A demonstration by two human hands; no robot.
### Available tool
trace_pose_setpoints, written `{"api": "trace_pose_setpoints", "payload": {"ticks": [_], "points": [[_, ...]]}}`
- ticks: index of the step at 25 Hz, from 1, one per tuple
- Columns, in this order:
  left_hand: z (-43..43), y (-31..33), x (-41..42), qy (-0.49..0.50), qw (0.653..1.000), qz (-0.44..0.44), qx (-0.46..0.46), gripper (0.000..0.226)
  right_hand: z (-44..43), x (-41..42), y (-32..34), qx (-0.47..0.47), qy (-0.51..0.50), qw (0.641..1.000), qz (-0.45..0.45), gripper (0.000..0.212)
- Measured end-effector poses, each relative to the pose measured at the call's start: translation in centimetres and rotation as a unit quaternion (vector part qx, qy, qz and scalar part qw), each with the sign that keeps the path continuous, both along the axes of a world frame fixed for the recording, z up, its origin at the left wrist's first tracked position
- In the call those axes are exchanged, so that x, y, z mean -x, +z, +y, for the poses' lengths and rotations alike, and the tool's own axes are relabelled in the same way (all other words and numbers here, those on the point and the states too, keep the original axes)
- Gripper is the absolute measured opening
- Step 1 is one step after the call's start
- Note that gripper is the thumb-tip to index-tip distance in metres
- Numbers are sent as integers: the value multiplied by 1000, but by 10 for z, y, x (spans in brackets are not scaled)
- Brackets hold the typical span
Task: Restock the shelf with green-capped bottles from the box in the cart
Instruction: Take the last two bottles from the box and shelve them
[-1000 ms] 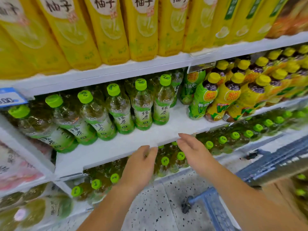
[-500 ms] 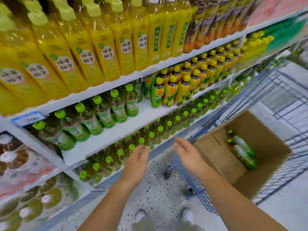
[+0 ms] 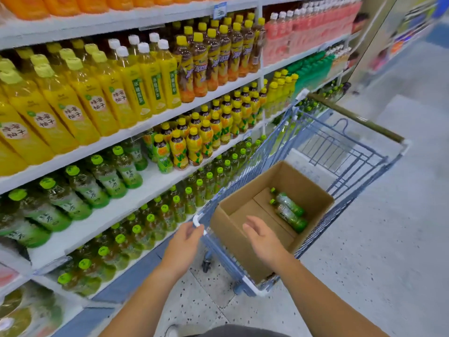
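Both hands have swung from shelf (image 3: 153, 182) to cart (image 3: 255, 166): left hand (image 3: 184, 242) relaxed, empty, at its near-left corner; right hand (image 3: 263, 237) loose over the box (image 3: 239, 254), two green-capped bottles (image 3: 289, 211) lying along its right wall.

The box (image 3: 230, 244) is plain brown cardboard, matt and slightly fibrous. The cart (image 3: 245, 173) is blue-coated metal wire with smooth white plastic corner caps (image 3: 198, 221). The green-capped bottles (image 3: 289, 211) are clear glossy plastic with shiny film labels, the shelf (image 3: 116, 210) is smooth white board with a dull sheen, and the floor (image 3: 364, 263) looks like smooth, speckled polished stone.
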State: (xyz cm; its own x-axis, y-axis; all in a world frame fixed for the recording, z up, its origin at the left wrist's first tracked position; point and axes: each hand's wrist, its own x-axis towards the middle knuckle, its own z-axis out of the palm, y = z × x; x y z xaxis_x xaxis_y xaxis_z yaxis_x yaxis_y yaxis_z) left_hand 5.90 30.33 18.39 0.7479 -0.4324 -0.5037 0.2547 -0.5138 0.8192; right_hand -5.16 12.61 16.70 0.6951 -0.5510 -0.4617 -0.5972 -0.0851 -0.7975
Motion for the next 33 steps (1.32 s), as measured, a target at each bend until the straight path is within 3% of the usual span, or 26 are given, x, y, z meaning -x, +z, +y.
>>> {"api": "trace_pose_setpoints", "payload": {"ticks": [8, 16, 26, 33], "points": [[-121, 16, 80, 9, 999, 20, 31, 56, -121, 86, 17, 10, -29, 999, -19, 49], [-182, 12, 99, 30, 997, 49, 44, 55, -188, 89, 18, 14, -21, 1000, 6, 49], [-268, -56, 50, -38, 995, 85, -26, 57, -255, 35, -12, 27, -30, 997, 63, 47], [-340, -155, 27, -14, 981, 183, -58, 71, -345, -9, -102, 44, 44, 986, 152, 48]]}}
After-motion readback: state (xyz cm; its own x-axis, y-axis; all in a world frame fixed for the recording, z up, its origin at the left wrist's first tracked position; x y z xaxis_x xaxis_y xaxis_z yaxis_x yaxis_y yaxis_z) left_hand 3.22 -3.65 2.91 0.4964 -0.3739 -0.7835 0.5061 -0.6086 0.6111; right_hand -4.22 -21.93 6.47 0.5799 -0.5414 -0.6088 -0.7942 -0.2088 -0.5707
